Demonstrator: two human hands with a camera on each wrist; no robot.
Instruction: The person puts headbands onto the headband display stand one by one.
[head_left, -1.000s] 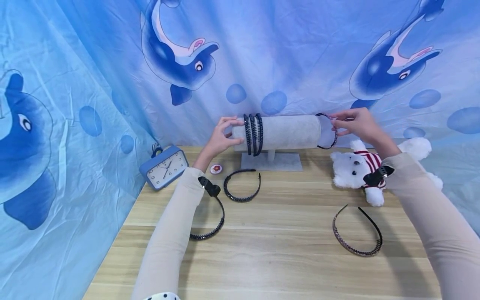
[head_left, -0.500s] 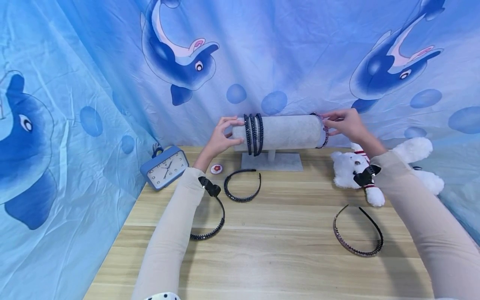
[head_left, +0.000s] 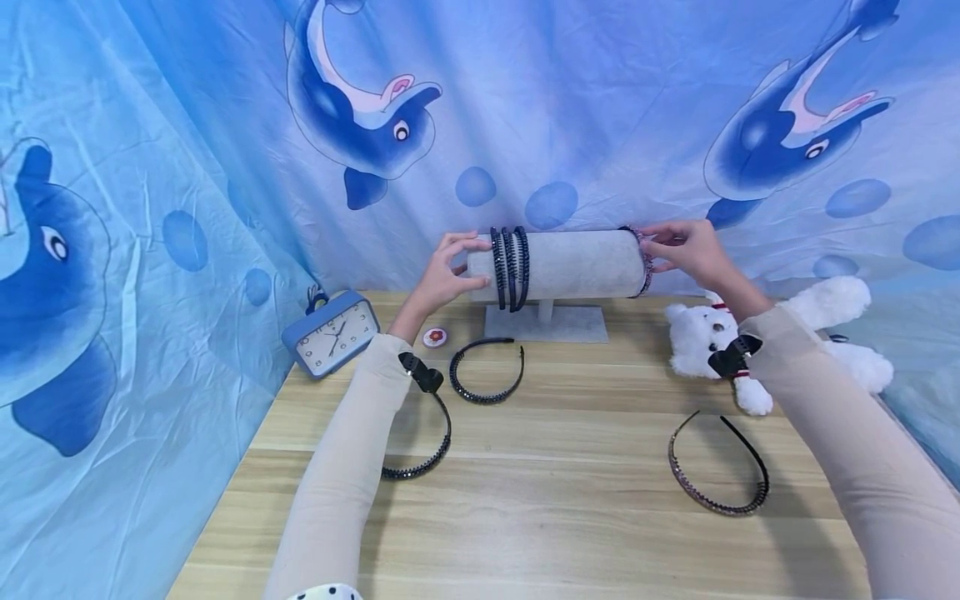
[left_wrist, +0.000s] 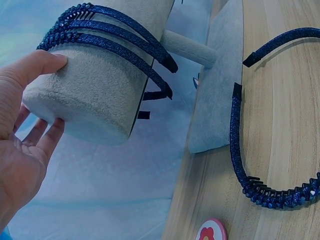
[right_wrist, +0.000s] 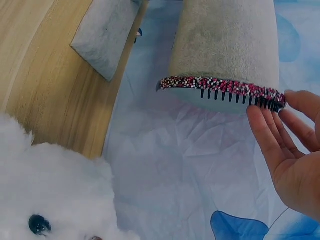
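Note:
A grey plush display stand holds three dark blue beaded headbands side by side near its left end. My left hand grips that end of the roll, thumb on one side and fingers on the other, beside the nearest of the three headbands. At the opposite end, my right hand pinches a pink-beaded headband with comb teeth, between thumb and fingers. This headband sits at the rim of the roll, its teeth showing past the end face in the right wrist view.
On the wooden table lie a dark headband, another partly behind the left forearm, and a pinkish one. A blue clock, a flower badge and a white plush bear are around the stand.
My right hand has moved left, bringing the pink-beaded headband from beyond the roll's right end onto its rim. The left hand has kept its grip on the other end.

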